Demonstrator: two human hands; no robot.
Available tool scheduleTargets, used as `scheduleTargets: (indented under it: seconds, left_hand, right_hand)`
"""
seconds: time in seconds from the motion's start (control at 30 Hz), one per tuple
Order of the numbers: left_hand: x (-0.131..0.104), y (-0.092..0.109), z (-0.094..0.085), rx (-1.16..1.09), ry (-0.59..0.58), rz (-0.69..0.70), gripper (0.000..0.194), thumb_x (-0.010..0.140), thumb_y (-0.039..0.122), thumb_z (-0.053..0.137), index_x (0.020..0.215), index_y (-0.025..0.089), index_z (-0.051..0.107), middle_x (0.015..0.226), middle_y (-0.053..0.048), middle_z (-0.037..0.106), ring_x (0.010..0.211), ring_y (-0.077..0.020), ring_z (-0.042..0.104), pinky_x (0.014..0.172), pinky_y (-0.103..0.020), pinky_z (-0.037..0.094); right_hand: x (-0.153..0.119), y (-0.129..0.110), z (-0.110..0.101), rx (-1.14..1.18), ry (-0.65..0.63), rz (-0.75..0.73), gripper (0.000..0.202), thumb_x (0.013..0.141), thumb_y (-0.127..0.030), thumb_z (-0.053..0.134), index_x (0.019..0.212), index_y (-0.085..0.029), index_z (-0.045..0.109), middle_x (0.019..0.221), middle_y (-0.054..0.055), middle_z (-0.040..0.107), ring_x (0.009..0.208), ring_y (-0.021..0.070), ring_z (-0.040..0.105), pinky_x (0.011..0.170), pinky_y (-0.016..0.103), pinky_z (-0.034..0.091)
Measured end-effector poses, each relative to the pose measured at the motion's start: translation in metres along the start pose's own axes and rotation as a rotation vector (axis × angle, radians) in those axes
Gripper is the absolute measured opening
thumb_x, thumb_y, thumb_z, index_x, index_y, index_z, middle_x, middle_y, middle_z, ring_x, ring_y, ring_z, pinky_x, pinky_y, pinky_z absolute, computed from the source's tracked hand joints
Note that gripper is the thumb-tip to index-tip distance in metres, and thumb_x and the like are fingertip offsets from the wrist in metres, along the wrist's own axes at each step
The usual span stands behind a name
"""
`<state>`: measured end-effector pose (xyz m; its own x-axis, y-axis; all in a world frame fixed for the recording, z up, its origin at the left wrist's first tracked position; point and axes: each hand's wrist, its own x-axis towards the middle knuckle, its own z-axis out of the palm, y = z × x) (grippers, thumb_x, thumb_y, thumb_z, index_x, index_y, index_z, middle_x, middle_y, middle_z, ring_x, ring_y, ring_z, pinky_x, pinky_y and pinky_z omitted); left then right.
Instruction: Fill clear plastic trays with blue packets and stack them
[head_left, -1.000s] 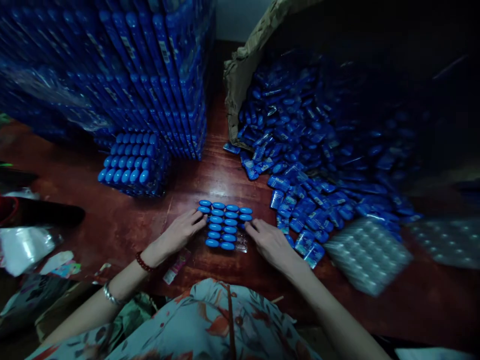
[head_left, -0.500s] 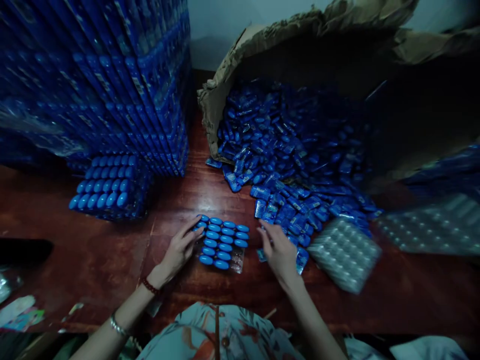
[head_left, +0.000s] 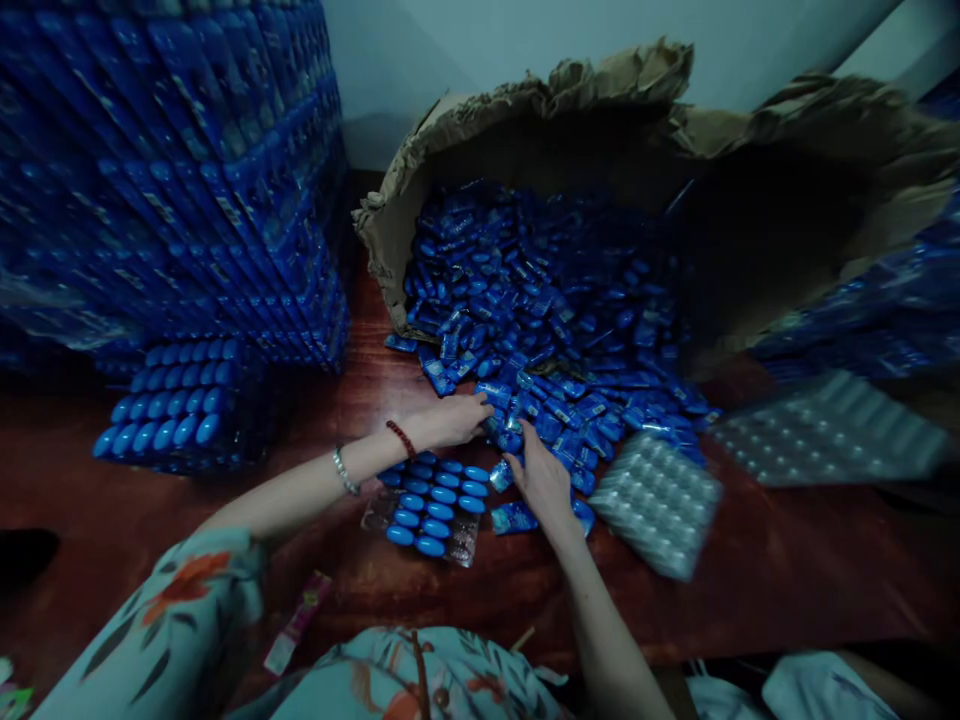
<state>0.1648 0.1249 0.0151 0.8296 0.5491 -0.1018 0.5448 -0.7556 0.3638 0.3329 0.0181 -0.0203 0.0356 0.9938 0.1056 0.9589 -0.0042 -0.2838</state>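
A clear tray with rows of glossy blue oval pieces (head_left: 437,507) lies on the table in front of me, its lower right and left edges without blue pieces. My left hand (head_left: 466,418) reaches over the tray's top to the near edge of the pile of blue packets (head_left: 555,410), its fingers bent together at a packet; what they grip is too small to tell. Beside it, my right hand (head_left: 538,478) has its thumb and fingers around a small blue packet (head_left: 511,438). A loose blue packet (head_left: 514,517) rests right of the tray.
A torn cardboard box (head_left: 390,215) spills the packets. Tall stacks of blue packs (head_left: 225,200) stand at left, with a smaller stack of filled trays (head_left: 169,405) before them. Clear moulded trays (head_left: 660,505) sit at right. A pink strip (head_left: 298,622) lies near the front edge.
My left hand has left the tray's left side and crossed over to the packet pile. My right hand has moved slightly and closed at a packet. The camera view has shifted.
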Motion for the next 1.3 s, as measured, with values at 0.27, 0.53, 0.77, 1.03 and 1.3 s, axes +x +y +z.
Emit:
scheduleTargets:
  seconds: [0.27, 0.53, 0.77, 1.03, 1.3]
  left_hand:
    - [0.042, 0.006, 0.018, 0.013, -0.106, 0.048, 0.032, 0.077, 0.006, 0.054, 0.108, 0.013, 0.054, 0.106, -0.012, 0.056, 0.075, -0.0173, 0.06, 0.065, -0.026, 0.045]
    - [0.014, -0.028, -0.007, -0.11, -0.045, -0.048, 0.018, 0.08, 0.02, 0.057, 0.096, 0.013, 0.056, 0.087, -0.007, 0.063, 0.073, -0.0174, 0.059, 0.064, -0.025, 0.044]
    - [-0.13, -0.039, -0.03, -0.376, 0.407, -0.318, 0.026, 0.087, 0.041, 0.049, 0.093, 0.017, 0.056, 0.078, -0.001, 0.061, 0.068, -0.0144, 0.056, 0.06, -0.023, 0.043]
    - [-0.231, 0.011, 0.034, -0.453, 0.606, -0.541, 0.021, 0.084, 0.038, 0.056, 0.092, 0.019, 0.061, 0.084, -0.004, 0.062, 0.074, -0.0164, 0.059, 0.064, -0.025, 0.049]
    - [-0.204, 0.032, 0.075, -0.073, 0.643, -0.38, 0.028, 0.092, 0.015, 0.035, 0.115, 0.018, 0.052, 0.098, -0.009, 0.059, 0.088, -0.017, 0.057, 0.074, -0.028, 0.05]
  right_hand:
    - [-0.017, 0.005, 0.006, 0.135, 0.051, 0.04, 0.032, 0.09, -0.031, 0.041, 0.115, -0.017, 0.054, 0.109, 0.012, 0.061, 0.092, 0.0236, 0.061, 0.073, 0.034, 0.049]
    - [-0.011, 0.016, 0.004, 0.562, 0.146, 0.106, 0.037, 0.085, -0.046, 0.048, 0.103, -0.016, 0.062, 0.095, 0.01, 0.065, 0.076, 0.0193, 0.062, 0.071, 0.034, 0.05]
    - [-0.049, 0.024, -0.024, 1.093, -0.03, 0.435, 0.046, 0.072, -0.049, 0.064, 0.104, -0.017, 0.057, 0.056, -0.002, 0.061, 0.044, 0.0149, 0.057, 0.045, 0.027, 0.048]
    - [-0.09, -0.007, -0.024, 1.006, -0.136, 0.263, 0.028, 0.078, -0.038, 0.062, 0.1, -0.021, 0.059, 0.081, 0.004, 0.066, 0.061, 0.0158, 0.065, 0.054, 0.028, 0.055]
    - [-0.097, -0.02, 0.02, 0.409, 0.191, -0.414, 0.038, 0.086, -0.011, 0.048, 0.121, -0.024, 0.053, 0.107, 0.008, 0.064, 0.098, 0.0179, 0.062, 0.084, 0.032, 0.053]
